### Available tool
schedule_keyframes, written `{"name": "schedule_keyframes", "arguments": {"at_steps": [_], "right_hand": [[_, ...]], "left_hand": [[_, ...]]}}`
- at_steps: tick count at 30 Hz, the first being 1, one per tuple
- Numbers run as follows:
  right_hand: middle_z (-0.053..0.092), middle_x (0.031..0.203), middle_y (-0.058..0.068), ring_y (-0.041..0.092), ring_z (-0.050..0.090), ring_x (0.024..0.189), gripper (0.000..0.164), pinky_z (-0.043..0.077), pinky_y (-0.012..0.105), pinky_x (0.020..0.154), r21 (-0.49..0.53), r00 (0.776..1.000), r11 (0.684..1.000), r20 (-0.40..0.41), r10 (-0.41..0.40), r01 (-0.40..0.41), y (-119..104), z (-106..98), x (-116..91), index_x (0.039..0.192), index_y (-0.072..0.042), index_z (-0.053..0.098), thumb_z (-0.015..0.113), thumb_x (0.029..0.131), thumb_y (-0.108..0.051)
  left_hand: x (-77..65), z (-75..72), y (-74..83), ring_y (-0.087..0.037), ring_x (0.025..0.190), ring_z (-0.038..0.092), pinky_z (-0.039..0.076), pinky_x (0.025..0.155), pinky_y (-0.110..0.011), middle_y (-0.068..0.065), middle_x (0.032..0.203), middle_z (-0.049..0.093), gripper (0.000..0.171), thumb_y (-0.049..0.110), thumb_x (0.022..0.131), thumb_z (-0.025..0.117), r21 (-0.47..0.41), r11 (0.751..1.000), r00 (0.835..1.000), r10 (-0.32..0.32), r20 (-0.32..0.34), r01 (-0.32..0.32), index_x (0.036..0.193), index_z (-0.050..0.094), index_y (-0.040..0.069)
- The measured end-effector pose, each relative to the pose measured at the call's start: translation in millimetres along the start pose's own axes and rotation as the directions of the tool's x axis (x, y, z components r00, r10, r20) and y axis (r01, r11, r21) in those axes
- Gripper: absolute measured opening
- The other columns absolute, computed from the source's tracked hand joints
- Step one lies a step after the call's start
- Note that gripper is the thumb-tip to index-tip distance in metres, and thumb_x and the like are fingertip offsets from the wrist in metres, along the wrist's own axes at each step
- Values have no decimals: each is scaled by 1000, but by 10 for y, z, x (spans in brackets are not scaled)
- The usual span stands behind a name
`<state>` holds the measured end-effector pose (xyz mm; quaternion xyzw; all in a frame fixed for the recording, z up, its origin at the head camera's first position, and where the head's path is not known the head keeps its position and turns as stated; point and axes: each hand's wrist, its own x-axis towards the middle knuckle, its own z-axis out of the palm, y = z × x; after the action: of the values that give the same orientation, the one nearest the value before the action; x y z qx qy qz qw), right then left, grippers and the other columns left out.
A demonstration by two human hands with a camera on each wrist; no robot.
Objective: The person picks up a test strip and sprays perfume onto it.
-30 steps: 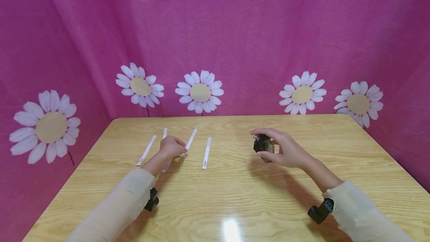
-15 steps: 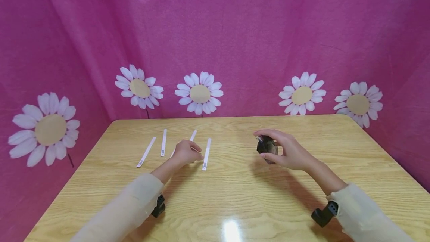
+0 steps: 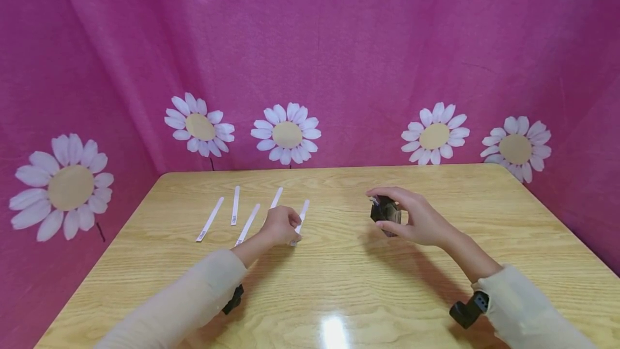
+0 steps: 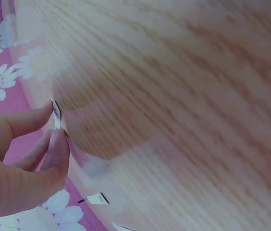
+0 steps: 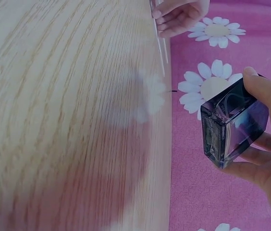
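Observation:
My left hand [image 3: 281,225] is over the rightmost white paper strip [image 3: 303,212], its thumb and a finger pinching the lower end. In the left wrist view the fingertips close on both edges of that strip [image 4: 57,119]. Several more strips lie to the left: one slanted strip [image 3: 210,220], an upright strip [image 3: 235,206], a strip [image 3: 248,224] near the wrist and a strip [image 3: 276,198] partly behind the hand. My right hand [image 3: 418,218] holds a dark glass perfume bottle [image 3: 385,214] tilted above the table; its faceted base [image 5: 215,130] shows in the right wrist view.
The light wooden table [image 3: 329,279] reaches back to a magenta curtain [image 3: 358,58] printed with white daisies. A bright light reflection lies near the front. Black wrist cameras [image 3: 469,310] hang under both sleeves.
The left hand has moved right, past the middle strips to the rightmost one, whose top end now leans further right. The right hand and perfume bottle have shifted only slightly.

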<state>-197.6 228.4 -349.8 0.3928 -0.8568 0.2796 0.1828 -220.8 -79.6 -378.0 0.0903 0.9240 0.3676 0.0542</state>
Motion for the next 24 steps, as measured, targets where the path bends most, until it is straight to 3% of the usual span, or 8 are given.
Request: {"name": "schedule_keyframes", "arguments": {"at_steps": [9,19,24], "right_hand": [[62,127,3,8,57,109,62,57,28,73,-9,1000,1000,0,0,0,-5,-2,-25,131,-15,55,82,75,-14],[63,126,3,6,56,108,63,56,28,74,-8,1000,1000,-4,-13,13,5,2,-24,131,-14,55,82,74,-12],[63,126,3,7,56,109,62,56,27,74,-5,1000,1000,-2,-19,19,16,4,-5,131,-14,55,82,75,-13]], "left_hand": [[18,-1,-40,-10,69,59,55,63,-18,-14,81,67,33,-23,64,70,-117,992,990,59,132,-44,93,67,-7],[11,-85,-128,-8,68,59,52,60,-16,-14,79,69,28,-13,67,74,-36,996,990,82,110,-79,92,68,-4],[17,-91,-129,-7,67,58,52,60,-16,-14,78,69,28,-14,66,73,-51,995,990,86,110,-81,92,68,-5]]}}
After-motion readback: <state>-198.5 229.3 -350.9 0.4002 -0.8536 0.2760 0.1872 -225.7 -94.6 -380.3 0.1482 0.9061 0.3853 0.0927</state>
